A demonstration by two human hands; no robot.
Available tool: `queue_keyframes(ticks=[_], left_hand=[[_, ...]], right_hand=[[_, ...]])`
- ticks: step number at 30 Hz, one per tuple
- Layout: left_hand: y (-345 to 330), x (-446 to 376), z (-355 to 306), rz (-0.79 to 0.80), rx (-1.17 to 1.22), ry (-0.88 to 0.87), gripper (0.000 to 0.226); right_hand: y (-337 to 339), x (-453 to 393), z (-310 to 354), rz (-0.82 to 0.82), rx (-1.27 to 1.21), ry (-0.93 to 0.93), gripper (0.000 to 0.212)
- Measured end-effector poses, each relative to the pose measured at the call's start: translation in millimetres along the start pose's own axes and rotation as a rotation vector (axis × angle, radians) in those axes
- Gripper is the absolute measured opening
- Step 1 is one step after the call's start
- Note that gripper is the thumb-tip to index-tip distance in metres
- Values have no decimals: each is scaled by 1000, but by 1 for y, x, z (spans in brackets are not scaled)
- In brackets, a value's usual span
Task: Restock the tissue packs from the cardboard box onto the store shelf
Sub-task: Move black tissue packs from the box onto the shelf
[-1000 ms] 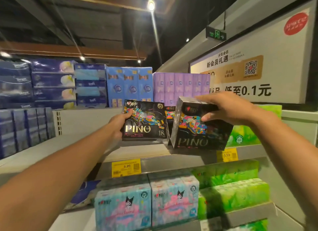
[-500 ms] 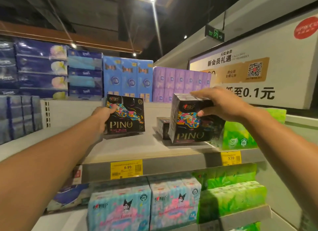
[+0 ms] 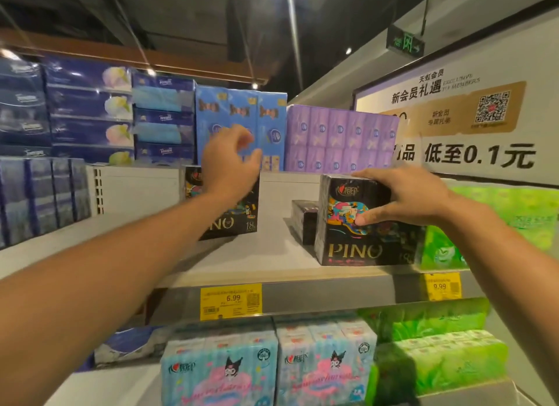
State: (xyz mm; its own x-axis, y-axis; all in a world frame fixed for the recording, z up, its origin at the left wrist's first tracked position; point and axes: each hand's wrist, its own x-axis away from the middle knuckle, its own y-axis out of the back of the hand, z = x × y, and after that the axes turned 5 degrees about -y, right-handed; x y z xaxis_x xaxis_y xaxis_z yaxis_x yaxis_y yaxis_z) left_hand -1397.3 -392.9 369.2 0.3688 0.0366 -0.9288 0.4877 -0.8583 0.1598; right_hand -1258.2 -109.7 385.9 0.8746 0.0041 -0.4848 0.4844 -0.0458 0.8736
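On the grey store shelf (image 3: 272, 263), two black PINO tissue packs stand upright, well apart, with a bare stretch of shelf between them. The left pack (image 3: 239, 215) sits farther back, its front partly covered by the left forearm; the left hand (image 3: 230, 160) is raised above and in front of it, fingers loosely spread and holding nothing, and it does not appear to touch the pack, though its upper part is hidden behind the wrist. The right pack (image 3: 351, 224) stands near the front edge of the shelf, and the right hand (image 3: 408, 197) grips it from the right, fingers laid over its top and the thumb pressed against its printed front. Just behind that pack, to its left, another black pack (image 3: 304, 221) lies lower on the shelf. Touching the right pack's right side are bright green tissue packs (image 3: 490, 224). Yellow price tags reading 6.99 (image 3: 231, 301) and 9.99 (image 3: 442, 286) hang on the shelf's front rail. On the shelf below stand pastel packs with a cartoon figure (image 3: 266, 369) and more green packs to their right. Farther back, beyond a low white divider (image 3: 136, 188), blue packs (image 3: 242, 115) and purple packs (image 3: 341, 139) are stacked, with dark blue tissue boxes (image 3: 87, 109) at far left.
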Motion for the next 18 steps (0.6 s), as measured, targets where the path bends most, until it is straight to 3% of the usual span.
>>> queue_keyframes(ticks=[2, 6, 8, 14, 18], left_hand=[[-41, 5, -23, 229, 62, 81, 9], [-110, 19, -24, 691, 107, 743, 51], [-124, 26, -15, 824, 214, 942, 53], [-132, 25, -5, 890, 317, 985, 37], [-121, 20, -16, 847, 534, 1001, 22]], right_hand=[[0, 0, 2, -16, 20, -4, 101], [-1, 4, 6, -26, 45, -23, 104], [0, 4, 5, -28, 40, -26, 103], [-1, 2, 2, -38, 45, -6, 97], [-2, 2, 2, -38, 26, -10, 93]])
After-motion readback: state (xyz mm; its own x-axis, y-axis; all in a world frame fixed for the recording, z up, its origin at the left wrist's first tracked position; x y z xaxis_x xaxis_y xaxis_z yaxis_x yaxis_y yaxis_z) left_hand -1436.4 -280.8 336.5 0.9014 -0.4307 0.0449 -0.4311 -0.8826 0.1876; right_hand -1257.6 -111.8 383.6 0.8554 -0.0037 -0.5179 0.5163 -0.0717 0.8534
